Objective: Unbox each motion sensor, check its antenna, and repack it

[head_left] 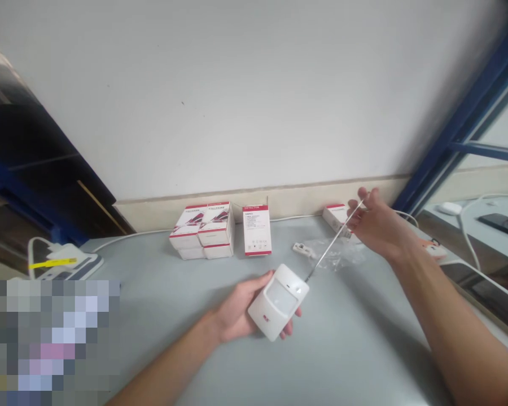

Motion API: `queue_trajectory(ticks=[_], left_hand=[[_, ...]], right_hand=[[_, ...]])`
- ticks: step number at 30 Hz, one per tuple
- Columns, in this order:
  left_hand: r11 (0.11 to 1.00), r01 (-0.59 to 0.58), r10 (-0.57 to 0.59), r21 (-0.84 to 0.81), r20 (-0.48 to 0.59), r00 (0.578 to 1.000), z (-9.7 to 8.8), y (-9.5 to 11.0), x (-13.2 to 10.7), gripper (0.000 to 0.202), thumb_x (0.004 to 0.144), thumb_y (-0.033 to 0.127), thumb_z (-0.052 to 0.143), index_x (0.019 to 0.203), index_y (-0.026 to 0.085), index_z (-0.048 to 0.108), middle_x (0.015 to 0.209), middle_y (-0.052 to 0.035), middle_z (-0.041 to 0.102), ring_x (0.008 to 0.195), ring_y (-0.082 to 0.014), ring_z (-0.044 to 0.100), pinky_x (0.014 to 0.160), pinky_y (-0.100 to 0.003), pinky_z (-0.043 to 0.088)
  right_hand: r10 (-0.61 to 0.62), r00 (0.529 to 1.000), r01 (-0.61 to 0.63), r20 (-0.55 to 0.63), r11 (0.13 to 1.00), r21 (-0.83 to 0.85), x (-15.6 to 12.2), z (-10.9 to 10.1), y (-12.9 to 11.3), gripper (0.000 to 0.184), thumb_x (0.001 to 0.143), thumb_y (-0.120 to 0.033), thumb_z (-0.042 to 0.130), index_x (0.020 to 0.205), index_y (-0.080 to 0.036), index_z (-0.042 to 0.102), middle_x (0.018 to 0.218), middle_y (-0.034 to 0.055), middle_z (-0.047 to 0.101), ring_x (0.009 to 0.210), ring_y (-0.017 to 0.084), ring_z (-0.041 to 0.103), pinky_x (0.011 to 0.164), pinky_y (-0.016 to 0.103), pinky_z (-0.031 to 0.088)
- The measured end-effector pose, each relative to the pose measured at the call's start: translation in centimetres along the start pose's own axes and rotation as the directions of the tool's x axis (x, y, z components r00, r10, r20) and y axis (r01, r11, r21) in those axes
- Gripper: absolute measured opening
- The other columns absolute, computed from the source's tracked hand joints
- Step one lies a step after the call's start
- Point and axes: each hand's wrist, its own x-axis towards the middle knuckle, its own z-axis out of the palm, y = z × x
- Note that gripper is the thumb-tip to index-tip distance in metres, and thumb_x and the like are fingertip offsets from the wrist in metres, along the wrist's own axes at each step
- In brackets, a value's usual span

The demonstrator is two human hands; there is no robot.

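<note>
My left hand point(237, 310) cradles a white plastic passive infrared motion detector point(278, 301), its lens facing up. A thin metal rod, probably a telescopic antenna point(332, 242), runs from the detector's top end up and to the right. My right hand point(376, 223) is raised over the back of the table, its fingertips pinching the rod's far end.
Several white-and-red boxes point(201, 231) are stacked on the grey table point(173, 338), with more boxes point(257, 230) beside them. A clear plastic bag point(338, 254) and a small white part point(302, 249) lie nearby. A white cable runs along the wall. The lower left is pixelated.
</note>
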Motion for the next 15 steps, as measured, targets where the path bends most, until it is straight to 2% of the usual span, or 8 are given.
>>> queue_trajectory(ticks=[3, 8, 12, 15], left_hand=[[1.000, -0.016, 0.015, -0.015, -0.042, 0.999, 0.4, 0.2, 0.0, 0.057, 0.104, 0.052, 0.042, 0.123, 0.007, 0.070, 0.115, -0.0251, 0.075, 0.077, -0.0264, 0.073, 0.075, -0.038, 0.049], [0.999, -0.029, 0.030, -0.044, 0.001, 1.000, 0.5, 0.2, 0.0, 0.055, 0.093, 0.042, 0.048, 0.126, 0.002, 0.069, 0.120, -0.0284, 0.074, 0.080, -0.0279, 0.072, 0.079, -0.039, 0.048], [0.998, -0.026, 0.027, -0.053, 0.033, 0.999, 0.1, 0.0, 0.0, 0.060, 0.086, 0.041, 0.050, 0.128, 0.001, 0.067, 0.117, -0.0269, 0.074, 0.081, -0.0291, 0.071, 0.081, -0.040, 0.048], [0.999, -0.023, 0.024, -0.032, 0.023, 0.999, -0.1, -0.2, 0.0, 0.058, 0.085, 0.040, 0.049, 0.126, 0.004, 0.068, 0.114, -0.0260, 0.075, 0.081, -0.0298, 0.071, 0.080, -0.042, 0.049]], right_hand=[[-0.027, 0.999, 0.027, -0.018, 0.999, -0.027, 0.3, 0.0, 0.7, 0.018, 0.095, -0.047, 0.078, 0.092, -0.030, 0.070, 0.081, -0.0040, 0.064, 0.060, 0.008, 0.058, 0.054, 0.016, 0.055], [-0.137, 0.990, 0.135, -0.025, 0.989, -0.058, 0.2, 0.2, 1.5, 0.018, 0.087, -0.035, 0.087, 0.091, -0.024, 0.072, 0.082, -0.0035, 0.065, 0.068, 0.007, 0.064, 0.063, 0.013, 0.059], [-0.130, 0.990, 0.130, -0.060, 0.992, 0.002, 0.0, 0.3, 1.9, 0.024, 0.081, -0.029, 0.093, 0.086, -0.021, 0.071, 0.078, -0.0042, 0.065, 0.066, 0.006, 0.065, 0.065, 0.010, 0.060], [-0.091, 0.994, 0.093, -0.062, 0.995, 0.032, 0.1, 0.1, 1.9, 0.023, 0.083, -0.026, 0.092, 0.086, -0.021, 0.070, 0.077, -0.0043, 0.066, 0.064, 0.006, 0.063, 0.061, 0.010, 0.060]])
